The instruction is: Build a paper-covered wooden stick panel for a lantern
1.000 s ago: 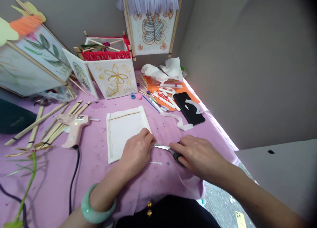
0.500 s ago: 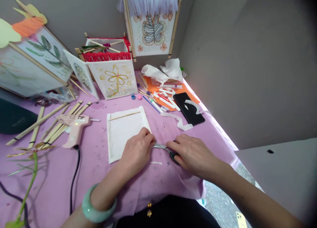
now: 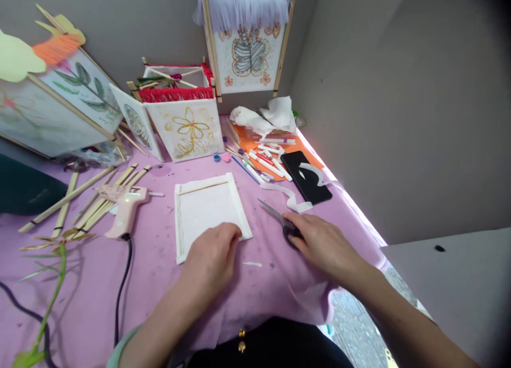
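Observation:
On the pink cloth lies a white square panel [image 3: 207, 213] with folded edges and a thin stick along its far side. My left hand [image 3: 213, 253] is closed over the panel's near edge, its fingertips pinched together; what they hold, if anything, is hidden. Black-handled scissors [image 3: 275, 212] are in my right hand [image 3: 319, 243], to the right of the panel, blades pointing away and to the left. A small white scrap [image 3: 252, 264] rests below the panel's near right corner. A curled white strip [image 3: 293, 202] lies beyond the scissors.
A pink glue gun [image 3: 125, 211] and wooden sticks [image 3: 85, 197] lie at left. Decorated lanterns [image 3: 191, 128] stand behind. White markers [image 3: 265, 164] on orange paper and a black phone [image 3: 305, 176] are at back right. A plant stem [image 3: 54, 304] is at near left.
The scissors have moved away from my left hand, to the right and slightly forward, with my right hand. My left hand has shifted left and down, uncovering the panel's near right corner.

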`<move>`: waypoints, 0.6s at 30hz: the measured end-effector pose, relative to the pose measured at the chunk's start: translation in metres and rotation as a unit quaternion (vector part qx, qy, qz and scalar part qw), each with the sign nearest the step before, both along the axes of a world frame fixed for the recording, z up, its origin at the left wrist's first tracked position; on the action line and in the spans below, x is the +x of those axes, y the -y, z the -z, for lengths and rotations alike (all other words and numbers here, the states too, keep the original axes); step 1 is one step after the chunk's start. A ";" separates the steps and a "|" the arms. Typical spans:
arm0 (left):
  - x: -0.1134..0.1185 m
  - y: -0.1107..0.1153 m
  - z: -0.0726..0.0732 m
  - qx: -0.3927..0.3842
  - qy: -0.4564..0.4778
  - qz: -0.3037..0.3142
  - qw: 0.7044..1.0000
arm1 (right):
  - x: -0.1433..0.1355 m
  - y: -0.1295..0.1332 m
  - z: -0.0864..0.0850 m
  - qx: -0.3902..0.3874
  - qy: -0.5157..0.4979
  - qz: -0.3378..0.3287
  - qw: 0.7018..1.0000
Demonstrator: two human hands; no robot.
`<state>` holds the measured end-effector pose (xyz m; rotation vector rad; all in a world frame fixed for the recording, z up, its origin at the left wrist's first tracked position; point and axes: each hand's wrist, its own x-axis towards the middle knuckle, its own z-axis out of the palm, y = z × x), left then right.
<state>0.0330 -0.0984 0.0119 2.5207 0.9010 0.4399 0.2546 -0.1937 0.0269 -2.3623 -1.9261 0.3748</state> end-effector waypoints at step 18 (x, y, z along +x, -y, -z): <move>0.008 0.031 0.020 0.158 -0.141 0.054 0.976 | -0.008 0.007 0.018 0.100 0.104 0.024 0.989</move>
